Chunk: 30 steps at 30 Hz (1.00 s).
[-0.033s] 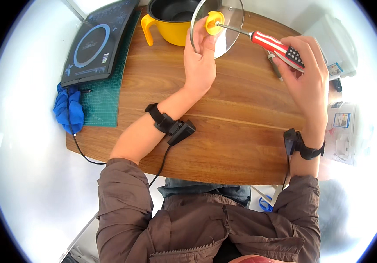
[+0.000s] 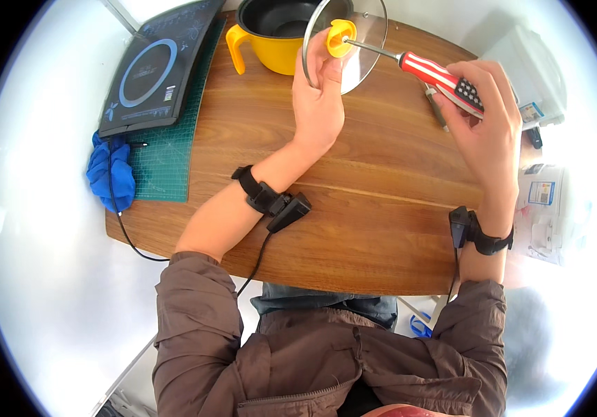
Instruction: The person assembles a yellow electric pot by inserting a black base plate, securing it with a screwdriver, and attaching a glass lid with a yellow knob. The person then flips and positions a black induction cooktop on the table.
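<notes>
A round glass pot lid (image 2: pixel 361 42) with a metal rim and a yellow knob (image 2: pixel 341 37) is held on edge above the far side of a wooden table (image 2: pixel 354 208), just beside a yellow pot. The left hand (image 2: pixel 319 97) grips the lid from below, fingers curled close around its rim and the knob, thumb up against the yellow plastic. A screwdriver with a red and white striped handle (image 2: pixel 432 71) lies nearly level to the right of the lid; its thin metal shaft runs left and its tip meets the knob. The right hand (image 2: pixel 482 118) is wrapped around the handle's dark end, fingers closed tight on it.

Just behind and left of the lid stands the yellow pot (image 2: pixel 274 35), black inside, with a yellow handle on its left side. Left of the pot, a black induction hob (image 2: pixel 152 66) with a blue ring rests on a green cutting mat (image 2: pixel 166 163) that covers the table's left end. A blue cloth (image 2: pixel 111 174) lies at the mat's left edge, half off the table. A second small tool (image 2: pixel 436 111) lies on the wood beneath the screwdriver. Both wrists wear black straps with small devices; a black cable runs from the left one. Right of the table sit white boxes (image 2: pixel 541 201), too bright to make out.
</notes>
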Motion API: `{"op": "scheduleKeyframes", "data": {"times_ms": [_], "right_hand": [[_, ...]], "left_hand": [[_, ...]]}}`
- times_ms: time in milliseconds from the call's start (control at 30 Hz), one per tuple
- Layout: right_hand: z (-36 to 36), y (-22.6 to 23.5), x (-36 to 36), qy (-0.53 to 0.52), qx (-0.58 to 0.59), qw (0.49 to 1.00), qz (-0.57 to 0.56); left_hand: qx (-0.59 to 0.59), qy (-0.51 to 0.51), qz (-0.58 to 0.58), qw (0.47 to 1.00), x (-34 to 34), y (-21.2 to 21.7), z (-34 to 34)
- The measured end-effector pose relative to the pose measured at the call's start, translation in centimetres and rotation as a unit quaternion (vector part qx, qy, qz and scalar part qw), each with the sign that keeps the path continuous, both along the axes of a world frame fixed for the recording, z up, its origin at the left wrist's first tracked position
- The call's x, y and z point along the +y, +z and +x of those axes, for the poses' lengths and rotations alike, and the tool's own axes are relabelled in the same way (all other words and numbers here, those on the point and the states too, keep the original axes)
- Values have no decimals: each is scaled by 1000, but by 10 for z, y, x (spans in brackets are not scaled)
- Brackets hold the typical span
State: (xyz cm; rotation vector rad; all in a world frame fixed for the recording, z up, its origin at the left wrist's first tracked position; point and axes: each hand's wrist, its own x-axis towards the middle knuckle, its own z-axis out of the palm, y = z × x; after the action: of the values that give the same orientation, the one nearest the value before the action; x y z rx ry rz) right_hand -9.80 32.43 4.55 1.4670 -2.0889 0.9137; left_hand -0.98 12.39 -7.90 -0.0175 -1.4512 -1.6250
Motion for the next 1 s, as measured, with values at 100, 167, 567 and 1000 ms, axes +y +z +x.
{"op": "scheduleKeyframes", "data": {"times_ms": [100, 167, 567, 1000], "right_hand": [[0, -1, 1, -5, -20, 1000, -23], [2, -2, 0, -2, -33, 999, -40], [-6, -16, 2, 54, -83, 995, 4], [-4, -36, -13, 100, -302, 942, -111]], "left_hand": [[25, 17, -20, 999, -1, 9, 0], [10, 23, -28, 999, -1, 16, 7], [84, 91, -83, 989, -9, 35, 6], [89, 102, -140, 981, -25, 48, 8]]}}
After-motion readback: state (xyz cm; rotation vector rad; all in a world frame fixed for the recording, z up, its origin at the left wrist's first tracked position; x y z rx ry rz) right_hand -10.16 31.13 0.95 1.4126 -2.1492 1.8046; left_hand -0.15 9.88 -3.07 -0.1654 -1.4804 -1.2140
